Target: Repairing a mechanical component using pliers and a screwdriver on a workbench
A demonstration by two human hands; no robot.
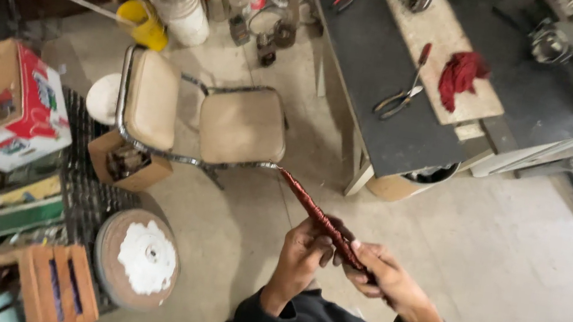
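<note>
Both hands grip a long, tapering reddish-brown rod wound with copper-coloured wire [319,219], held in the air above the concrete floor. The left hand [304,249] clamps its middle, the right hand [382,275] its near end. The winding seems to cover the whole length, though blur hides detail.

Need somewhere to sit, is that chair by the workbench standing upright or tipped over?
Upright: the chair shows its tan seat facing up, backrest raised behind it, nothing lying on the cushion.
</note>
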